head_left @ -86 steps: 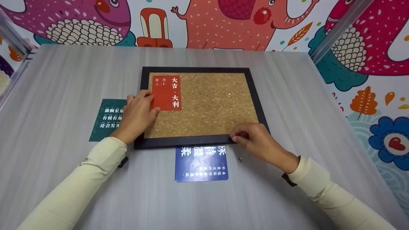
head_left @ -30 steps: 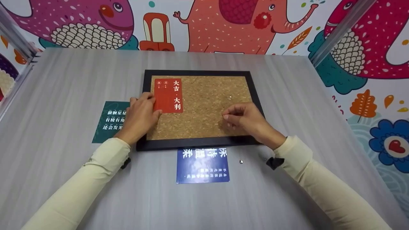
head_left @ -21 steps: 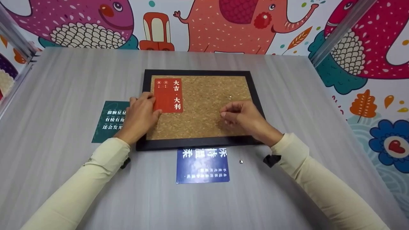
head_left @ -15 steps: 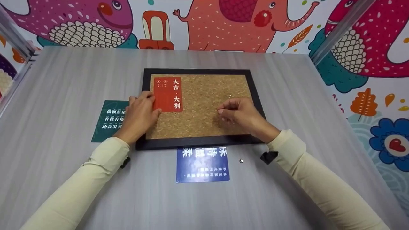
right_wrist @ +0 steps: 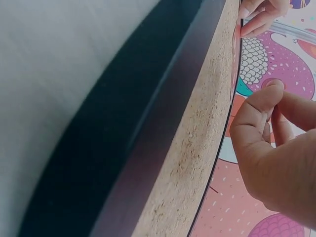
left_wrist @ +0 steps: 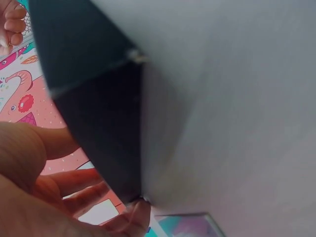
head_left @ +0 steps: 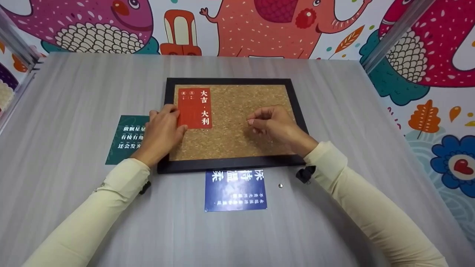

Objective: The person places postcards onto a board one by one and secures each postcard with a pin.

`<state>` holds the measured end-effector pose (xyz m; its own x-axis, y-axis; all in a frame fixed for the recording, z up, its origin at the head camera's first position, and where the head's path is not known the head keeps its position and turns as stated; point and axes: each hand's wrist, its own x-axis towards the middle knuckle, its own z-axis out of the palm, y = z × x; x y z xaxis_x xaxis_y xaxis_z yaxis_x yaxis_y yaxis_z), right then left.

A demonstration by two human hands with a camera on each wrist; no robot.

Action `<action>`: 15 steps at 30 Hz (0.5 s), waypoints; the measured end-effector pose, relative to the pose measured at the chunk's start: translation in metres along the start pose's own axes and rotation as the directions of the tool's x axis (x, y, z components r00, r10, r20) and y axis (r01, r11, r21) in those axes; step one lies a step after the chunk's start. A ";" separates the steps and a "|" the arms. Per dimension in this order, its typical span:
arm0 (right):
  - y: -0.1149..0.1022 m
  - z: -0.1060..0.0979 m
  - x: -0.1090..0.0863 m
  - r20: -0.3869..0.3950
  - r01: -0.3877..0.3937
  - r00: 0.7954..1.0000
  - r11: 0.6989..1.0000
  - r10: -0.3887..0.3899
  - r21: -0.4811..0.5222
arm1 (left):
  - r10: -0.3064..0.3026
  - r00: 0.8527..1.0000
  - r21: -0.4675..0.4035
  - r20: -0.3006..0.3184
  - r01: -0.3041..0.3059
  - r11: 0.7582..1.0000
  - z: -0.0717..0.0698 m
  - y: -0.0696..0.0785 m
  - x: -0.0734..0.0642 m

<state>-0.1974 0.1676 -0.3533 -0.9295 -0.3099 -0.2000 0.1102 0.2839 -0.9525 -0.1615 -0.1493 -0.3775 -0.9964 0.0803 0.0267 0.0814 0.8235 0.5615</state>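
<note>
A black-framed cork board (head_left: 226, 144) lies on the table, with a red card (head_left: 195, 107) at its upper left. My left hand (head_left: 163, 129) grips the board's left edge; its thumb and fingertips lie by the card's left side. In the left wrist view, fingers (left_wrist: 136, 217) touch the dark outer frame (left_wrist: 103, 128). Over the right half of the cork, my right hand (head_left: 274, 124) pinches a tiny thumbtack between thumb and index finger; the fingertips mostly hide it. In the right wrist view the right hand (right_wrist: 276, 148) is raised above the cork (right_wrist: 192, 143).
A green card (head_left: 126, 139) lies left of the board, partly behind the left hand. In front is a blue card (head_left: 235, 193), its top edge at the frame. A loose thumbtack (head_left: 280, 185) sits to its right on the grey table (head_left: 178, 230). A patterned wall stands behind.
My right hand has moved from the board's lower right frame up and left over the cork, fingertips still pinched. It now hides a shiny speck on the cork. The left hand stays put.
</note>
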 end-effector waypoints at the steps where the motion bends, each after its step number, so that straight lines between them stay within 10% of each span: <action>1: 0.000 0.000 0.001 0.001 0.000 1.000 1.000 0.000 0.007 | 0.000 1.000 0.000 0.000 0.000 1.000 0.000 0.000 0.000; 15: -0.006 0.002 0.020 -0.012 -0.039 0.999 0.993 0.041 0.109 | 0.002 1.000 -0.005 0.004 -0.002 1.000 -0.001 0.001 0.000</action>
<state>-0.2155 0.1581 -0.3521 -0.9285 -0.2868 -0.2360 0.1846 0.1951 -0.9633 -0.1614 -0.1491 -0.3760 -0.9962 0.0837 0.0246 0.0830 0.8205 0.5656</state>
